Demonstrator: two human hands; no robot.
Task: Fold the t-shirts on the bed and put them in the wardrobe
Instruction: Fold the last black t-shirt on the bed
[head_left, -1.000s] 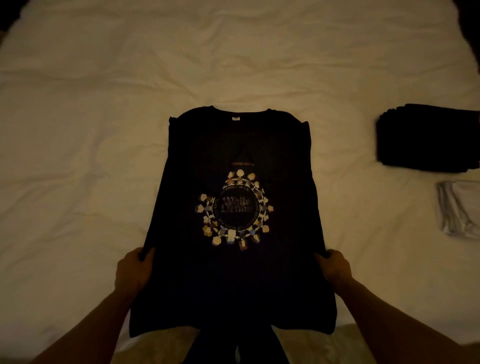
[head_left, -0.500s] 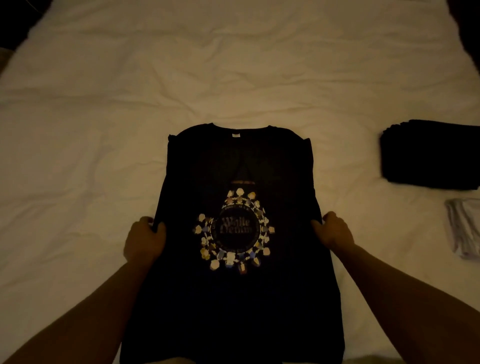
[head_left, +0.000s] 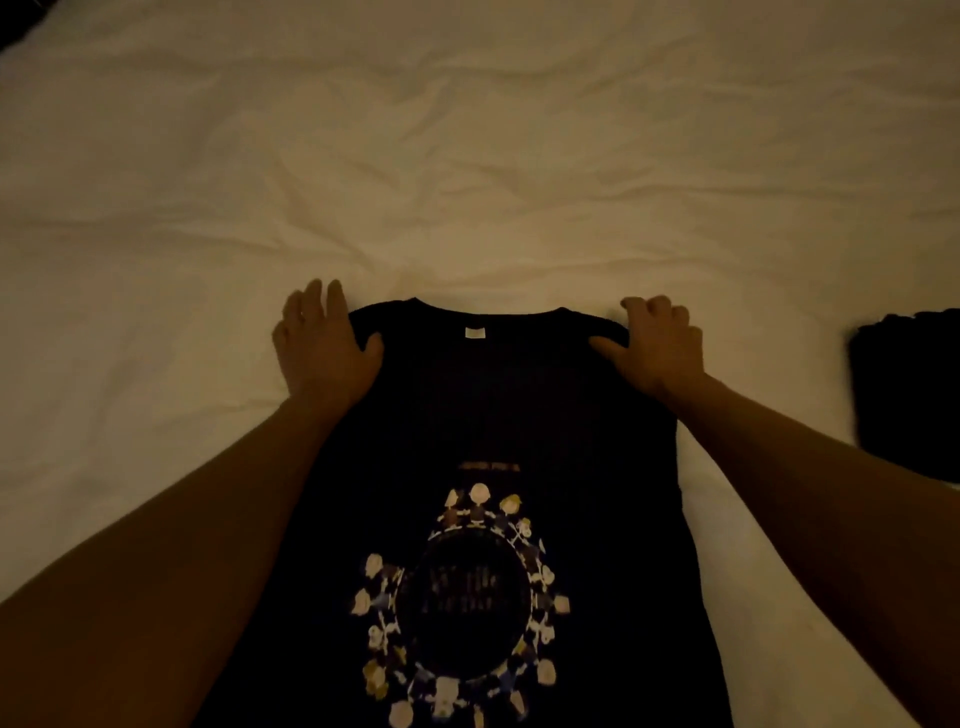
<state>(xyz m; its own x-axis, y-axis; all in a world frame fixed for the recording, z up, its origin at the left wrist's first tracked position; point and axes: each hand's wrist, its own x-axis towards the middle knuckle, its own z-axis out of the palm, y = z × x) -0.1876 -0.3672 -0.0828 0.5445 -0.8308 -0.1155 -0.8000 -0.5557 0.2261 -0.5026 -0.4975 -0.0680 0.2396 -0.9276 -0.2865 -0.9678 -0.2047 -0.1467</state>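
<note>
Bed (head_left: 467, 156): one, under a rumpled pale sheet. It serves as the folding surface, so every cloth lies flat on it.
T-shirt in hand (head_left: 493, 405): one black t-shirt, print side up, collar pointing away from the person, in the middle of the bed right in front of them. Its sides run straight and narrow, so the sleeves look already tucked under; I judge a lengthwise fold is in progress.
Dark stack (head_left: 906, 389): one pile visible at the right edge, well apart from the shirt. Probably finished shirts parked out of the way; how many are in it cannot be told.
Left hand (head_left: 324, 345): one, fingers spread, on the left shoulder corner, thumb lying on the cloth. Whether it pins the fabric or merely rests on it I cannot tell.
Right hand (head_left: 657, 348): one, fingers curled over the right shoulder corner, thumb on top; looks like a pinch of the edge, placed symmetrically so that both corners move together.
Neck label (head_left: 475, 332): one small white tab inside the collar.
Wardrobe: none in view.
</note>
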